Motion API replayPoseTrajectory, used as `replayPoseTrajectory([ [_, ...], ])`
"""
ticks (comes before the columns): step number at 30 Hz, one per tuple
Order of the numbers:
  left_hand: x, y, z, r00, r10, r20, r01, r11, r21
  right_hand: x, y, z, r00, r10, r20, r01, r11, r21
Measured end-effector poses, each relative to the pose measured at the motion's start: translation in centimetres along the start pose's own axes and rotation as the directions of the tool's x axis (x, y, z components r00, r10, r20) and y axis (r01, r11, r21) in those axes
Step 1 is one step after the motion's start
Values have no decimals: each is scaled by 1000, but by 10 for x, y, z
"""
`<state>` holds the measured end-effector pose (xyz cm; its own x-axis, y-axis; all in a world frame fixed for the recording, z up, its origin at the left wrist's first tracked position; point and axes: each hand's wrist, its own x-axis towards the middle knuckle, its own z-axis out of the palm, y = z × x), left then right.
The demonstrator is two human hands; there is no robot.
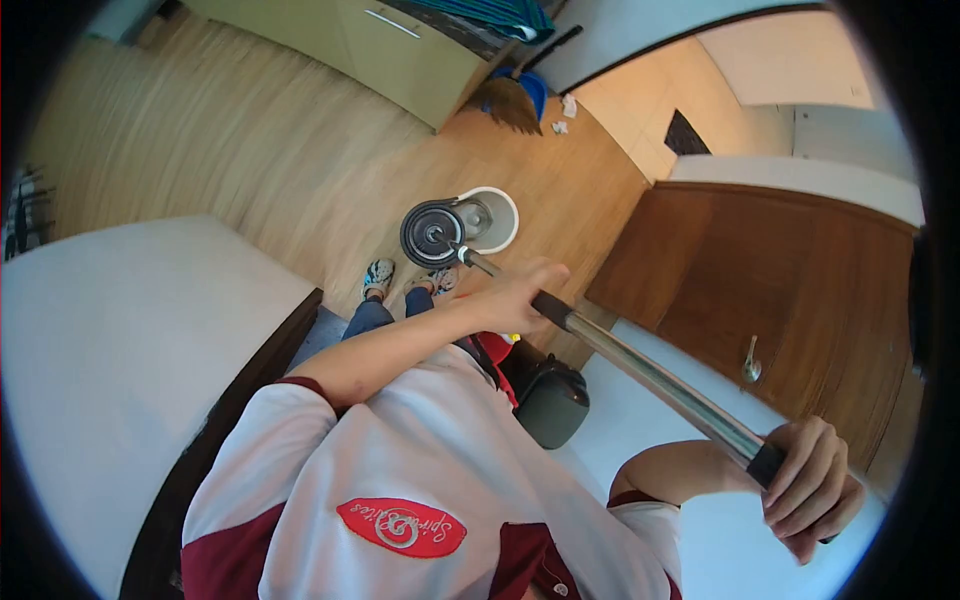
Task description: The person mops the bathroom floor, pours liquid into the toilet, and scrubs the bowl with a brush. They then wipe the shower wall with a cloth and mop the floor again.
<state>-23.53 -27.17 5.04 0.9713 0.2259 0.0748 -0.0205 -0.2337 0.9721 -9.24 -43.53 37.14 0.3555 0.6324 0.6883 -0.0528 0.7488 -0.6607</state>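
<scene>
A mop with a long metal handle (660, 385) slants across the view, from the upper right of my body down to the floor. My left hand (528, 297) is wrapped around the handle at a dark grip section, arm stretched across my front. Near the top end, by a black cap, my right hand (812, 485) has its fingers closed over the handle. The lower end meets a dark round mop basket (420, 240) on one side of a white bucket (512, 215). That bucket stands on the wooden floor just beyond my shoes (379, 275).
To the left is a white-topped surface (130, 310) with a dark edge. A broom (512, 103) and blue dustpan (540, 90) lean by a cabinet (340, 45), with white scraps near them. On the right are a brown door (760, 290) and a dark bin (553, 408).
</scene>
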Motion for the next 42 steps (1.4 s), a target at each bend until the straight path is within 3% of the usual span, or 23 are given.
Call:
replayPoseTrajectory([
  [2, -28, -65, 3, 972, -66, -227, 107, 979, 171, 10, -5, 22, 944, -42, -326, -68, 946, -318],
  [4, -76, -157, 8, 856, -371, -359, 387, 922, -30, 20, 6, 35, 953, -106, -284, 18, 955, -296],
  [6, -120, -281, 25, 572, -814, -101, 793, 580, -186, 30, 22, 41, 999, 13, -42, -17, 995, -97],
  [8, -117, -299, 21, 454, -889, 61, 853, 413, -318, 40, 29, 44, 966, 172, 195, -185, 981, 52],
  [11, -84, -314, 37, 353, -936, 7, 826, 308, -473, 27, 17, 38, 993, 50, 110, -84, 943, 322],
  [13, -48, -278, 48, 277, -956, -97, 844, 291, -451, 34, 20, 48, 976, 56, 210, -102, 972, 214],
  [16, -6, -270, 50, 271, -962, 24, 949, 263, -175, 33, 14, 45, 974, 21, 225, -60, 984, 166],
  [18, -7, -287, 18, 270, -920, 285, 924, 330, 192, 20, 30, 77, 989, 30, 147, -40, 997, 69],
  [19, 0, -288, 9, 174, -927, 332, 872, 302, 386, 18, 38, 90, 992, 33, 121, -37, 999, 31],
  [22, 23, -233, 16, 398, -900, 177, 534, 384, 753, 15, 19, 84, 997, 12, 75, -10, 1000, -24],
  [25, 26, -272, 41, 478, -871, 109, 523, 382, 762, 16, 10, 75, 993, 33, 111, -29, 999, -38],
  [27, 17, -299, 26, 501, -836, 223, 630, 529, 569, 14, -7, 68, 999, 23, -29, -28, 981, -192],
  [28, 7, -308, 23, 322, -907, 272, 893, 386, 230, 15, -7, 72, 994, 26, -105, -52, 963, -263],
  [29, -3, -314, 17, 130, -942, 309, 989, 101, -108, 13, -13, 65, 987, 13, -161, -64, 948, -313],
  [32, -40, -322, -3, 305, -937, 167, 879, 345, 328, 2, -2, 38, 979, 30, -202, -88, 954, -286],
  [33, -52, -284, -15, 507, -862, 31, 774, 471, 423, -5, 21, 25, 961, 38, -275, -123, 946, -301],
  [34, -52, -226, -34, 620, -784, 37, 730, 593, 340, -11, 43, 16, 937, 45, -346, -159, 938, -309],
  [35, -47, -184, -44, 721, -693, 14, 667, 699, 258, -12, 50, 13, 933, -73, -353, -90, 901, -424],
  [36, -49, -180, -31, 922, -384, -44, 380, 879, 287, -18, 65, 6, 960, -66, -273, -22, 952, -305],
  [38, -18, -74, -35, 977, -206, 52, 190, 958, 215, -38, 86, -1, 964, -14, -264, -87, 926, -367],
  [40, 5, -28, -21, 988, 149, -44, -135, 965, 227, -68, 135, 11, 936, -71, -344, -125, 848, -515],
  [41, 12, -30, -12, 995, 81, 64, -91, 981, 172, -86, 147, 23, 851, 10, -525, -318, 806, -500],
  [42, 3, -49, -22, 985, 20, 172, -39, 993, 110, -107, 178, 37, 819, 52, -571, -424, 725, -543],
])
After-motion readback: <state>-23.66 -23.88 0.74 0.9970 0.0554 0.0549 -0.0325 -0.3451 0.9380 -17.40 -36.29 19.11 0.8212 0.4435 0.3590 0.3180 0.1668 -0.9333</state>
